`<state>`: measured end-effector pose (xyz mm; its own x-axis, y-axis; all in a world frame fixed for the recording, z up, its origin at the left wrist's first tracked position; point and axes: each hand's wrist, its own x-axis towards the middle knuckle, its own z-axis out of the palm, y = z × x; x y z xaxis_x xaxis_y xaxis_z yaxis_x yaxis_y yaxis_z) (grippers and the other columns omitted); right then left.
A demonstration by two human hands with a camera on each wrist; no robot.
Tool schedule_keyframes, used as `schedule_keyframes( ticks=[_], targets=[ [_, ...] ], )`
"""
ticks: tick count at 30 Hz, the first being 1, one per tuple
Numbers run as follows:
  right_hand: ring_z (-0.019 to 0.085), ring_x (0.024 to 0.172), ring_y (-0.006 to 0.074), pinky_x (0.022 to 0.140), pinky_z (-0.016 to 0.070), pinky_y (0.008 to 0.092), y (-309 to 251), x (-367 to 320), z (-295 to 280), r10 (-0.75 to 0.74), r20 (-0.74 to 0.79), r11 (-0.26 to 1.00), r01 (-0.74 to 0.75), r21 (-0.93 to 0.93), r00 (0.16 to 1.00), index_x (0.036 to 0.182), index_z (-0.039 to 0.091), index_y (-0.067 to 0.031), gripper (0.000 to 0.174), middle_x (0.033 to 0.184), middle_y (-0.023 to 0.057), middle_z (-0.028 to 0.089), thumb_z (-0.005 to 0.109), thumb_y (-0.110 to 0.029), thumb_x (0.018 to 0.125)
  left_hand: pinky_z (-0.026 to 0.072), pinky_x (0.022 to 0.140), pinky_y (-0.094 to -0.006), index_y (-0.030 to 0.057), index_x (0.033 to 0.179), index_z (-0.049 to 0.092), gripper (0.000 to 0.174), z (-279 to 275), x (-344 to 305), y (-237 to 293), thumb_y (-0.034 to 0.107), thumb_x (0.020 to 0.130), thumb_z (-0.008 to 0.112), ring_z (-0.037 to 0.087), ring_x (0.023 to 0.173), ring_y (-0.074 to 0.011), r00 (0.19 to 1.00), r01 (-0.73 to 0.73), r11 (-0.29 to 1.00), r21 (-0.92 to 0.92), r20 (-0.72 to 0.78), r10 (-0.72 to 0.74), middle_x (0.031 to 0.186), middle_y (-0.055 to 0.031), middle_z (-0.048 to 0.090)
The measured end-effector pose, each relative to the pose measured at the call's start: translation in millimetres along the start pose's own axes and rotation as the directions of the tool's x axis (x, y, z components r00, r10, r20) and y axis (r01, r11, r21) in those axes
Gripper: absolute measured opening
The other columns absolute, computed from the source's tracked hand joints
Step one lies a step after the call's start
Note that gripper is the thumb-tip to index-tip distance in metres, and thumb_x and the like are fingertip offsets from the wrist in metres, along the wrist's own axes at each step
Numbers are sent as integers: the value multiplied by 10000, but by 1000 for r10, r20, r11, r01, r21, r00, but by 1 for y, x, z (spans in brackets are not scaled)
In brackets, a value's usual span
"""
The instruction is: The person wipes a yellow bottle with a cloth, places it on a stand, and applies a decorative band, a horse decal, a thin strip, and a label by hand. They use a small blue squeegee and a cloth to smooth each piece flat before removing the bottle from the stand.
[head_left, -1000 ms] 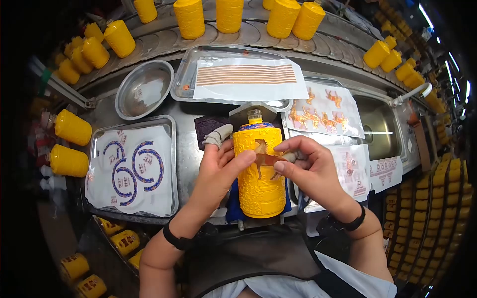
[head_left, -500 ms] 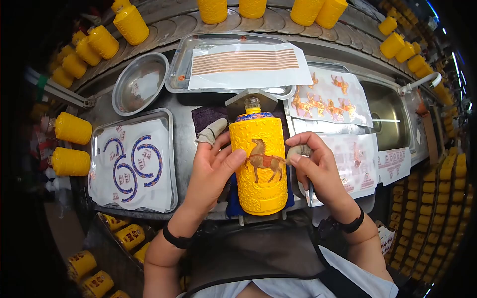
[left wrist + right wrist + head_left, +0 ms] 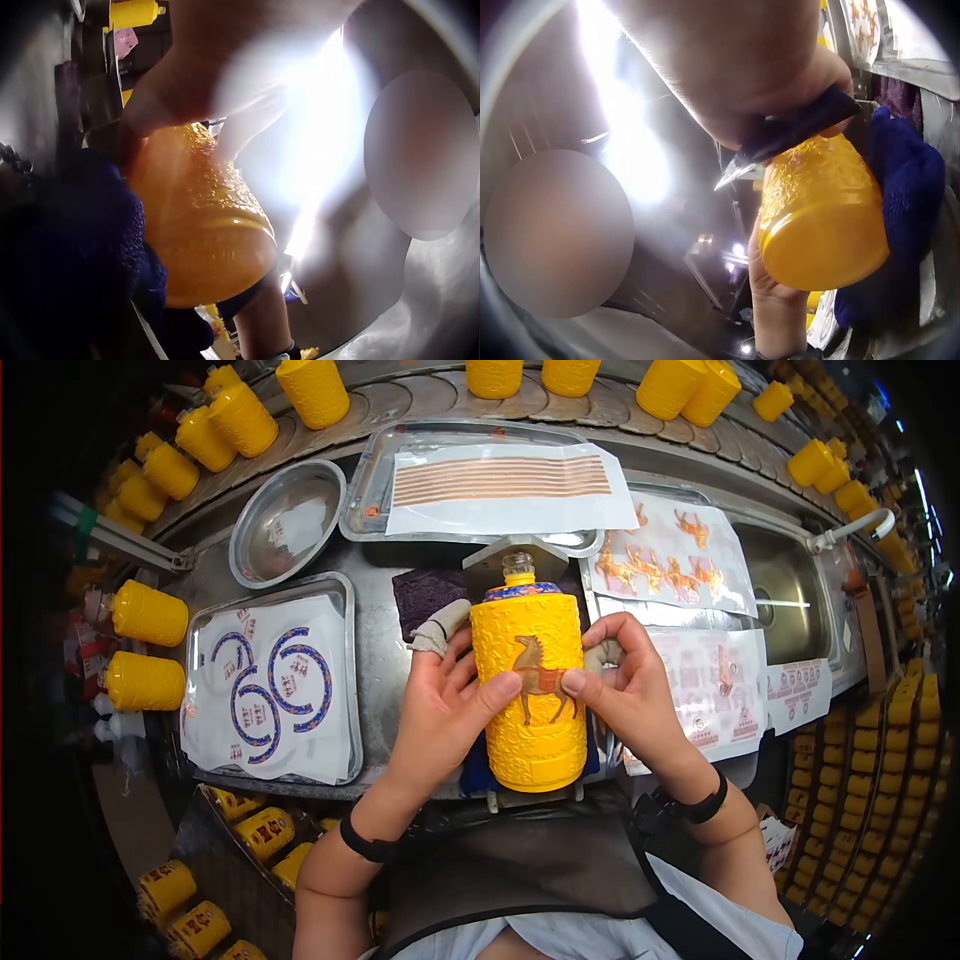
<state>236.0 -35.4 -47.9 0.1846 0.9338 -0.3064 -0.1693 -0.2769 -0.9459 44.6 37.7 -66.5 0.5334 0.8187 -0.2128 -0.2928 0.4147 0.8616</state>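
Bench (image 3: 378,690): steel, and it carries everything named here. The bottle stands at its near edge, in the middle.
Trays: the one left of the bottle (image 3: 349,660) holds a sheet of blue ring decals. The one behind the bottle (image 3: 362,500) holds a striped sheet. A sheet of horse decals (image 3: 672,555) lies behind and to the right of the bottle.
Bottle (image 3: 528,745): yellow and embossed. It leans back on a blue cloth (image 3: 473,770) with its neck pointing away from the person, and both hands are on it.
Left hand (image 3: 440,710): it holds the bottle's left flank, with the fingers along the side and the thumb pressed flat on the front, just left of the horse.
Right hand (image 3: 632,700): a second ago it pinched the decal in the air with the left hand, and half a second ago it had drawn off to the right of the bottle. Now it is back on the bottle's right flank, its thumb pressing the horse's hindquarters.
Horse decal (image 3: 537,678): it is no longer held between fingertips. It lies on the bottle's front, below the blue collar, with a thumb on either side of it. By my reading it has been placed, and the work in hand is now pressing it down.
Blade (image 3: 789,133): in the right wrist view it is dark and pointed, tucked under the right hand's curled fingers beside the bottle. It is apart from the decal.
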Motion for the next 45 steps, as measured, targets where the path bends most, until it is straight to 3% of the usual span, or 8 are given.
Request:
schedule_keyframes(
  ticks=[7,10,22,33,36,40,41,45],
  targets=[
    [618,727,29,562,478,151,-4,-5,4,16,14,983,-19,180,1000,1121,418,-54,426,933,28,573,749,-142,867,358,1121,-403,15,1470,188,786,-2,-3,0,64,880,705,371,1365,-279,1000,1,999,-44,10,-1,1459,-188,321],
    [597,694,14,537,457,147,-2,-3,4,17,6,998,-17,61,1000,1115,418,-58,429,938,20,565,755,-130,859,353,1124,-400,23,1470,195,776,-1,-3,-1,54,881,699,378,1363,-274,1000,1,998,-56,8,-1,1462,-184,327],
    [392,560,-50,467,309,131,7,1,7,-37,-55,999,37,12,998,1071,435,-84,460,822,-59,502,807,-182,818,341,1129,-397,32,1471,218,749,-3,-2,-1,53,890,689,387,1364,-271,1000,9,997,-77,17,-7,1472,-177,339],
    [411,586,-45,477,323,138,17,7,3,-95,-35,995,95,5,995,1069,425,-85,459,848,-49,499,802,-160,819,335,1133,-400,22,1472,219,739,-4,0,0,59,897,681,382,1369,-276,1000,7,998,-69,13,-6,1469,-183,339],
    [433,549,-22,457,331,153,12,8,8,-111,-31,989,114,99,993,1072,427,-80,388,815,-43,503,748,-149,865,336,1132,-398,15,1468,223,733,-5,0,0,57,896,680,383,1368,-273,1000,6,998,-63,17,-5,1469,-182,342],
    [448,460,32,418,335,180,9,7,-6,29,93,964,-53,261,995,1087,436,-77,239,739,-22,511,619,-160,956,337,1130,-391,11,1462,234,725,-6,0,1,50,893,681,387,1365,-265,999,46,994,-98,10,-46,1470,-181,345],
    [430,415,59,402,326,189,15,9,-8,-2,105,963,-26,267,995,1101,442,-81,188,708,-7,512,555,-182,991,338,1129,-390,11,1460,238,724,-5,0,1,47,890,683,389,1364,-263,999,45,994,-100,8,-45,1470,-180,347],
    [437,447,44,417,338,185,14,7,-8,14,94,962,-39,272,995,1097,439,-82,238,730,-7,520,611,-179,962,347,1125,-387,12,1454,253,722,-3,0,-2,37,881,692,397,1358,-260,1000,25,996,-84,-1,-26,1463,-179,359]
  ],
)
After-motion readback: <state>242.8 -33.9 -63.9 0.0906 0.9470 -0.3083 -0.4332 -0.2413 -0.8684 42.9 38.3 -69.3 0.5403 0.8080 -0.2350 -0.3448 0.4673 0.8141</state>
